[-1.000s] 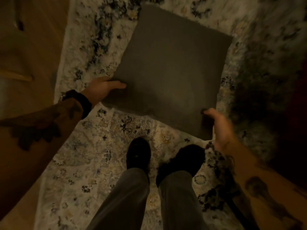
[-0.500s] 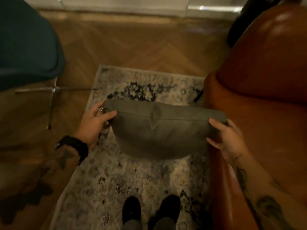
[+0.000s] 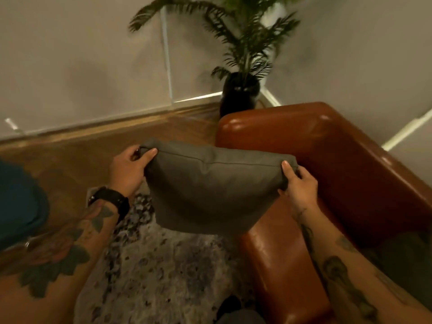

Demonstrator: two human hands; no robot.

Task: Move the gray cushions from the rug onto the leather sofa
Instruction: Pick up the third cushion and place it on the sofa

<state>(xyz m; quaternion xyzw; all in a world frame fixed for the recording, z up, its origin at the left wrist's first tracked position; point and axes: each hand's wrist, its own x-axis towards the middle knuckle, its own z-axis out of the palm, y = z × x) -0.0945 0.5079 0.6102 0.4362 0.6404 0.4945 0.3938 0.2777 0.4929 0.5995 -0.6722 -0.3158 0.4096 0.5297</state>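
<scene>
- Cushion point(image 3: 205, 190) is hanging in the air now, clear of the rug point(image 3: 163, 265); a second ago it was lying flat on the pile with my hands just closing on its near corners.
- I am pinching it by the two top corners: left hand point(image 3: 129, 167) is gripping the left corner, with the thumb on the near face and the fingers point(image 3: 149, 153) wrapping over the seam.
- Right hand point(image 3: 300, 183) is gripping the right corner the same way, fingers folded behind the fabric, thumb pressing in front.
- The body of the cushion is sagging below my fingers, so I judge it soft and light, and likely to swing as I am turning.
- My view has been swinging up and to the right: half a second ago I was still looking down at my shoes, and now the leather sofa point(image 3: 350, 164) is filling the space to the right of my right-hand fingers.
- The cushion's right corner is hanging in front of the sofa arm, while its left part is over the rug and the wooden floor point(image 3: 98, 148).
- A plant point(image 3: 243, 66) in a dark pot is standing well beyond the cushion, in the corner behind the sofa.
- A dark gray shape, possibly another cushion, is lying on the seat, below and to the right of my right wrist; I cannot tell for sure.
- I am judging the lift done and the carry under way; the setting down on the seat is what remains for this one.
</scene>
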